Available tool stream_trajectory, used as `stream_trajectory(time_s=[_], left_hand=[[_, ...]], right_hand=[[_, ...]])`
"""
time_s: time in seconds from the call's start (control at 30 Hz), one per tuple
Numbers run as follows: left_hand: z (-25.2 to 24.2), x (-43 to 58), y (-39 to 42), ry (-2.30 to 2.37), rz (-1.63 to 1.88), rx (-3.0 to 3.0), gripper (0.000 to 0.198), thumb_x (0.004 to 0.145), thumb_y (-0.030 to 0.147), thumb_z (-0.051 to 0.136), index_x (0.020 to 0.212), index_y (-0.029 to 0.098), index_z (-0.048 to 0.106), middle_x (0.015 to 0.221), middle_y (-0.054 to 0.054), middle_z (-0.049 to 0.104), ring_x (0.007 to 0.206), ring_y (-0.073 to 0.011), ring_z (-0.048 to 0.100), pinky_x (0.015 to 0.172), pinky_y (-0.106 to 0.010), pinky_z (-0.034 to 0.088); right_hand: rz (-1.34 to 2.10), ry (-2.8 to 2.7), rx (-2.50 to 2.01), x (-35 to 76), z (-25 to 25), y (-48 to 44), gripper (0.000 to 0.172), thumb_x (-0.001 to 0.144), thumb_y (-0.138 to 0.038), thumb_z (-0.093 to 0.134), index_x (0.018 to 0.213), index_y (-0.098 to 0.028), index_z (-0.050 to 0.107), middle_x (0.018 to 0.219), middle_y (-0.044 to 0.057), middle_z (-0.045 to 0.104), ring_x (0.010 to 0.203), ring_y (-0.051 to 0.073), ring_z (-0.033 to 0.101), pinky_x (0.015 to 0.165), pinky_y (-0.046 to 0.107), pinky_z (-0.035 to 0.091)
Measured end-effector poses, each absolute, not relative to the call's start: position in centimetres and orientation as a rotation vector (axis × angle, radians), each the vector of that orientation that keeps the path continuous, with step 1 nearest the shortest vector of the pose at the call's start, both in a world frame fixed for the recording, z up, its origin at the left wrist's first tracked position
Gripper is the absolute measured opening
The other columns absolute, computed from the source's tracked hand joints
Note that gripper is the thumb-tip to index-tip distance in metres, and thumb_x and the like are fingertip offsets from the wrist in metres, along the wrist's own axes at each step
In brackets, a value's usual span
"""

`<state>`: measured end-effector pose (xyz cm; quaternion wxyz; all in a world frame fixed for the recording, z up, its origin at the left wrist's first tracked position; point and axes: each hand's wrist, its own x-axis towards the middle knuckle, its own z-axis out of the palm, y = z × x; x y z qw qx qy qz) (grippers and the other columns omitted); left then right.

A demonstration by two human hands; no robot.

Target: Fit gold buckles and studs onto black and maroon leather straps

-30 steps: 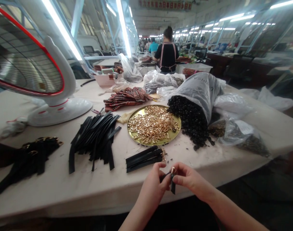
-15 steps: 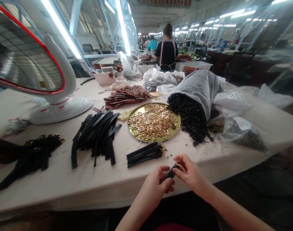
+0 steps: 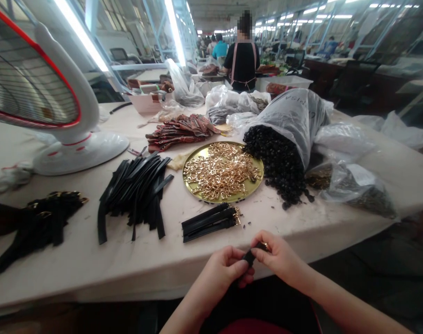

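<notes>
Fingers of my left hand (image 3: 226,265) and right hand (image 3: 276,253) pinch a black strap (image 3: 248,257), its long axis slanting from eight o'clock in the left to two in the right, which has the gold buckle (image 3: 266,247); a strap bundle (image 3: 208,223) lies at ten o'clock

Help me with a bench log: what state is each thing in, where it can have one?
Black strap: held two-handed, gold fitting showing
Left hand: closed on the strap
Right hand: closed on the strap
Round tray: heaped with gold metal pieces
Large plastic bag: lying open-mouthed, small black pieces spilled out
Black strips: loose pile
Gold-ended straps: stacked together
Fan: standing; cannot tell whether running
Fluorescent tube: lit
</notes>
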<state>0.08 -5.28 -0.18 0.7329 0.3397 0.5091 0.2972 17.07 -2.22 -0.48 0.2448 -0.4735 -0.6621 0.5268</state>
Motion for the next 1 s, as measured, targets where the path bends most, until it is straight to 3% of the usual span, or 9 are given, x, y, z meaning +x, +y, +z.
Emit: stream_trajectory(time_s=[0.3,0.5,0.63,0.87,1.0], left_hand=[[-1.8,1.1,-5.3,1.198,0.589,0.867,0.012,0.072,0.02,0.056,0.08,0.011,0.056,0.054,0.001,0.061,0.047,-0.0088,0.052,0.048,-0.02,0.037],[-0.6,0.6,-5.0,1.178,0.613,0.938,0.013,0.071,0.019,0.057,0.083,0.013,0.055,0.062,0.001,0.062,0.054,-0.0092,0.053,0.053,-0.021,0.039],[-0.4,0.4,-5.1,1.238,0.632,1.066,0.015,0.068,0.014,0.058,0.083,0.015,0.057,0.071,0.0,0.065,0.064,-0.0113,0.057,0.058,-0.022,0.04],[-1.9,2.2,-6.0,1.246,0.621,0.743,0.018,0.066,0.019,0.06,0.08,0.014,0.05,0.059,-0.001,0.063,0.049,-0.011,0.056,0.049,-0.022,0.041],[-2.0,2.5,-6.6,1.258,0.642,0.834,0.017,0.066,0.019,0.06,0.08,0.014,0.051,0.055,0.001,0.06,0.047,-0.0118,0.055,0.048,-0.022,0.039]], right_hand=[[1.313,-2.277,-1.121,18.6,1.2,-1.4,0.01,0.076,-0.011,0.053,0.079,-0.019,0.059,0.08,0.0,0.059,0.075,0.014,0.054,0.067,0.024,0.04],[1.66,-1.704,-1.324,17.8,-0.8,-1.8,0.005,0.079,-0.021,0.051,0.082,-0.017,0.052,0.061,-0.004,0.053,0.057,0.011,0.051,0.056,0.023,0.04],[1.551,-1.662,-1.366,17.2,-1.5,-2.6,0.005,0.08,-0.023,0.051,0.082,-0.017,0.052,0.061,-0.004,0.052,0.057,0.011,0.05,0.055,0.023,0.039],[1.037,-2.25,-1.083,18.3,-0.1,-3.1,0.011,0.081,-0.014,0.046,0.078,-0.018,0.055,0.077,0.003,0.057,0.072,0.015,0.051,0.065,0.027,0.038],[1.297,-2.171,-1.148,18.8,0.1,-2.8,0.007,0.077,-0.015,0.05,0.079,-0.018,0.055,0.072,0.001,0.057,0.067,0.014,0.052,0.061,0.025,0.039]])
